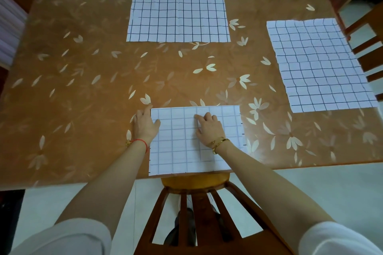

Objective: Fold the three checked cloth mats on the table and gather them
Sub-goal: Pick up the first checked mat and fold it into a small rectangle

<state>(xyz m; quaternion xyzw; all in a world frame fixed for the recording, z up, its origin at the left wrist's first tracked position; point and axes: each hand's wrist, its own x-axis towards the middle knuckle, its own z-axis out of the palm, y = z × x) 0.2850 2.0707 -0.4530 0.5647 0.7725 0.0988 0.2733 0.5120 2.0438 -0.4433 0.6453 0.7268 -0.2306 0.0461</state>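
Close to the camera, two arms in white sleeves (68, 238) reach over a chair (194, 182) to the near mat (178, 151). It lies at the near edge of the table (83, 89). Its lines look pale, so I think it is folded over with the back side up. The left hand (145, 125) lies flat and wide at the mat's left edge, thumb on the cloth, likely to keep that edge lined up. The right hand (209, 127) presses on the middle, fingers loosely spread and holding nothing, likely to smooth the fold. The far mat (178, 14) and the right mat (319, 64) lie flat and well apart, not yet folded.
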